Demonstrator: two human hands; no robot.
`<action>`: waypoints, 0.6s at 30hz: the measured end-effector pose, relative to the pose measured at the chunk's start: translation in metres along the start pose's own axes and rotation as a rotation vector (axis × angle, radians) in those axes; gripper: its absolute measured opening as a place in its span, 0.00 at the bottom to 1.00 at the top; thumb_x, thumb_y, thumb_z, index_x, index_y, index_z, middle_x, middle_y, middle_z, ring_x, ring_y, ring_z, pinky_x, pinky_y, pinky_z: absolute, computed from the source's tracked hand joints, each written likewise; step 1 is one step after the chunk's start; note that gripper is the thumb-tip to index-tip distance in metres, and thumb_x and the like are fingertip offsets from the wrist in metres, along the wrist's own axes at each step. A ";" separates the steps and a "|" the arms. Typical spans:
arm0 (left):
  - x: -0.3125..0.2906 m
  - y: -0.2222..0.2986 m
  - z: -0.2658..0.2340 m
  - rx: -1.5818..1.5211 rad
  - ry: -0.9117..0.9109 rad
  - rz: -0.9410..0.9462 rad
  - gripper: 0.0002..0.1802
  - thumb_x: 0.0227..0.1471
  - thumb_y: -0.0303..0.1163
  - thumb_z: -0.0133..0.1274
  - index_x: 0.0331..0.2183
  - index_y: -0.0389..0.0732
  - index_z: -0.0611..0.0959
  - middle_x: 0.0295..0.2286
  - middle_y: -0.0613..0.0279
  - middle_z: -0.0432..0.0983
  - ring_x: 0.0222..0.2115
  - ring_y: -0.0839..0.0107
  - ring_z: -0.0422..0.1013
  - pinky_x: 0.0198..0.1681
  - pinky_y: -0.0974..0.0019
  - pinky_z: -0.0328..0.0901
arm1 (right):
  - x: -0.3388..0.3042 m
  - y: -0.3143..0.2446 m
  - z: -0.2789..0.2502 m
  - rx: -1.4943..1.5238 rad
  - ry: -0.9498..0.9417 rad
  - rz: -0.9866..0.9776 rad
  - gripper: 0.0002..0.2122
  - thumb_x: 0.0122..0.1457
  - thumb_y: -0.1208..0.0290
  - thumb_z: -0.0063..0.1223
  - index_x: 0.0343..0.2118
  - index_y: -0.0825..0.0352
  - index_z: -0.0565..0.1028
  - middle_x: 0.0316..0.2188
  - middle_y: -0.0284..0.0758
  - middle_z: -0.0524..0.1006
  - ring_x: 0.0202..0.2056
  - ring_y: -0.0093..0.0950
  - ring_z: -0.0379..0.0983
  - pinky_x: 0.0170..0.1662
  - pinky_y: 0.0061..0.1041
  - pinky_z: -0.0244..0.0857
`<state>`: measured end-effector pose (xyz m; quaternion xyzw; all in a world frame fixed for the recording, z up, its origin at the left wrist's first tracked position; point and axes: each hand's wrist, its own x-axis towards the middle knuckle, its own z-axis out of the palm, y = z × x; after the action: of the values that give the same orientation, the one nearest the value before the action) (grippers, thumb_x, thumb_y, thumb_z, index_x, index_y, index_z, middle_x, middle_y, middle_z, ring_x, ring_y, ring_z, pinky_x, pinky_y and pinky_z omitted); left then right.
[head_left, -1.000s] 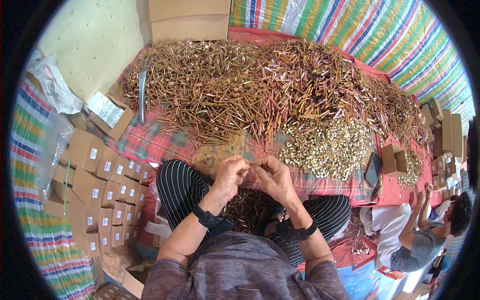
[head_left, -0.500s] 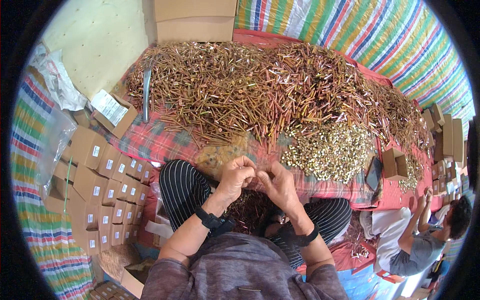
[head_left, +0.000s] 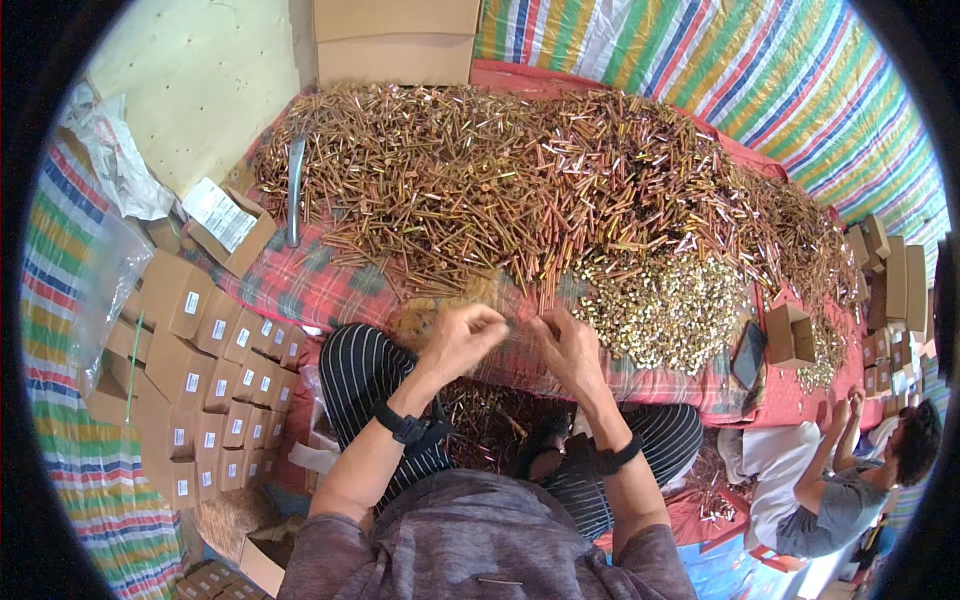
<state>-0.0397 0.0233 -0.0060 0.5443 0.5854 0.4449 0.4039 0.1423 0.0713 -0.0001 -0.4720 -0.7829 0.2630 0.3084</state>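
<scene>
My left hand [head_left: 465,338] and my right hand [head_left: 570,348] hang above my lap, a small gap between them. The fingers of each are curled together at the tips; whatever they pinch is too small or hidden to make out. Just beyond them spreads a large heap of long, thin, copper-coloured metal rods [head_left: 450,190], some with heads like bolts. Nearest my right hand lies a mound of small, shiny gold-coloured metal pieces [head_left: 665,312], perhaps nuts. Between my legs, more dark reddish rods [head_left: 485,420] lie in shadow.
A curved metal bar [head_left: 295,190] rests at the heap's left edge. Stacked small cardboard boxes [head_left: 205,385] stand at left. A dark phone-like slab [head_left: 748,355] and an open carton [head_left: 790,335] lie to the right. Another person [head_left: 840,490] sits at far right, hands raised.
My hands, which met at the fingertips, have drawn apart, the left moving slightly left and the right slightly right. The view has shifted a little.
</scene>
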 end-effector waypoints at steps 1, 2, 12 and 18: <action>0.006 -0.009 -0.005 0.154 0.104 -0.004 0.08 0.45 0.30 0.55 0.29 0.36 0.81 0.25 0.60 0.77 0.26 0.74 0.71 0.29 0.71 0.65 | 0.008 0.003 0.009 0.001 0.001 -0.005 0.12 0.55 0.65 0.52 0.23 0.69 0.71 0.17 0.45 0.72 0.19 0.40 0.70 0.23 0.34 0.63; 0.013 -0.018 -0.006 0.303 0.201 -0.009 0.08 0.45 0.29 0.54 0.30 0.37 0.81 0.26 0.58 0.77 0.27 0.71 0.72 0.30 0.69 0.66 | 0.016 0.010 0.021 -0.081 0.062 -0.055 0.10 0.53 0.68 0.53 0.24 0.69 0.70 0.19 0.45 0.72 0.21 0.40 0.71 0.23 0.35 0.64; 0.025 -0.024 0.013 0.415 0.258 0.201 0.14 0.43 0.22 0.50 0.37 0.36 0.79 0.35 0.50 0.74 0.35 0.57 0.72 0.39 0.61 0.66 | 0.043 0.021 0.062 -0.303 0.015 0.024 0.08 0.45 0.79 0.49 0.30 0.73 0.68 0.25 0.47 0.75 0.30 0.46 0.72 0.32 0.39 0.68; 0.024 -0.027 0.013 0.675 0.093 0.526 0.14 0.43 0.21 0.50 0.37 0.35 0.79 0.32 0.51 0.75 0.36 0.54 0.70 0.42 0.59 0.65 | 0.016 0.004 0.035 0.276 -0.159 0.240 0.11 0.49 0.71 0.52 0.35 0.72 0.74 0.24 0.48 0.76 0.26 0.39 0.75 0.30 0.34 0.66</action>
<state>-0.0372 0.0476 -0.0356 0.7560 0.5570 0.3404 0.0493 0.1136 0.0832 -0.0228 -0.4931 -0.6992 0.4392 0.2740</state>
